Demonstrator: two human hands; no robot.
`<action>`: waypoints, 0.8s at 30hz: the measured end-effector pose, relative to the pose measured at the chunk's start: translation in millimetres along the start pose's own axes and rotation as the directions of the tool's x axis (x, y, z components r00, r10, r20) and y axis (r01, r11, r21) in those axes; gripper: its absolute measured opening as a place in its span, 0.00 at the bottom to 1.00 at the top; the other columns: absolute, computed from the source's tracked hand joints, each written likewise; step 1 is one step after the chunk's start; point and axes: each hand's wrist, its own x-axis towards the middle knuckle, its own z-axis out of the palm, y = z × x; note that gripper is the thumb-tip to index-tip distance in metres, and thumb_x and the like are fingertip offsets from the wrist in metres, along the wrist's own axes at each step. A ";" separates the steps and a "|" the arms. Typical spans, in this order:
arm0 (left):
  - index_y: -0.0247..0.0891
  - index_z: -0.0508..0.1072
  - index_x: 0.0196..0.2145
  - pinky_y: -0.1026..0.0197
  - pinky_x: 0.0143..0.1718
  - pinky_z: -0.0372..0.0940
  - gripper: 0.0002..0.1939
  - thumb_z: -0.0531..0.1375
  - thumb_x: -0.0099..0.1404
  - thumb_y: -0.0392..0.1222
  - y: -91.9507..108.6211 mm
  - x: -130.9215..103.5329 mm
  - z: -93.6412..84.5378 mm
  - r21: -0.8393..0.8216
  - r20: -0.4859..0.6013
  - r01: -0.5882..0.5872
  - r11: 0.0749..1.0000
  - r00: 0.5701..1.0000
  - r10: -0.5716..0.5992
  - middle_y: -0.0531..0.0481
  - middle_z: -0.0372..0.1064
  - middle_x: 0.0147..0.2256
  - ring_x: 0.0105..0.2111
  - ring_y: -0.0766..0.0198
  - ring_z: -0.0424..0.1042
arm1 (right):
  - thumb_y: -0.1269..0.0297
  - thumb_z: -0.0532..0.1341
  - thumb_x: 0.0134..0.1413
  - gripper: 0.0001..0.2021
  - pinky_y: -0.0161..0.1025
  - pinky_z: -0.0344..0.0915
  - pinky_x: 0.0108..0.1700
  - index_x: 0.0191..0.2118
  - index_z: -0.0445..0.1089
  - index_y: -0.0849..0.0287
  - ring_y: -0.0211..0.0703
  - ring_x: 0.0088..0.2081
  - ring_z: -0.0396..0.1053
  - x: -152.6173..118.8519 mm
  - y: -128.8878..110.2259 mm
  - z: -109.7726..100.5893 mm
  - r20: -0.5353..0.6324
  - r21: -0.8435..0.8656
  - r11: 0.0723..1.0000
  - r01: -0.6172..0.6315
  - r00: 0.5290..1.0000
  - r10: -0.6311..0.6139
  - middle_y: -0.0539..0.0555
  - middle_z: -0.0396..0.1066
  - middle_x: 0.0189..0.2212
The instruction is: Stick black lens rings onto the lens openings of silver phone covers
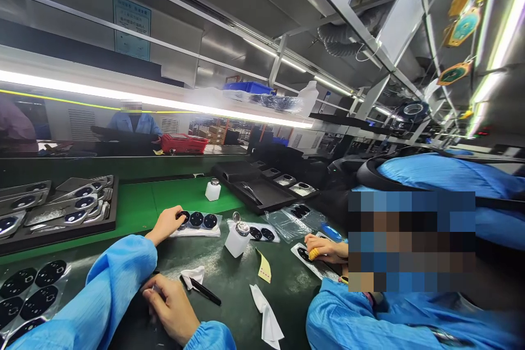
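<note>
My left hand (169, 224) reaches to a white strip (205, 232) of round black discs, its fingers closed on the leftmost disc (184, 217). Two more discs (196, 220) lie beside it. My right hand (172, 309) is curled low over the dark green table; a small dark tip shows by its fingers, but what it holds is hidden. Just right of that hand, a black pen-like tool (206, 291) lies against a crumpled white wipe (193, 278). A white bottle with a metal top (237, 239) stands right of the strip, its lid raised.
Trays of metal plates (117, 219) stand at the left, above a sheet of black discs (49, 301). A second bottle (213, 190), black tray (262, 191), yellow paper (263, 266) and white wipe (266, 317) are around. At the right, a co-worker's hand (326, 249) handles another strip.
</note>
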 end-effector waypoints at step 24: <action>0.36 0.70 0.50 0.51 0.43 0.71 0.16 0.59 0.70 0.47 38.2 -1.1 -24.5 -0.586 0.359 0.177 0.790 0.932 0.058 0.45 0.70 0.48 0.43 0.58 0.73 | 0.55 0.61 0.58 0.11 0.30 0.60 0.25 0.34 0.71 0.58 0.33 0.19 0.63 2.1 3.1 1.5 -0.037 0.169 0.985 -0.031 0.999 0.038 0.44 0.64 0.19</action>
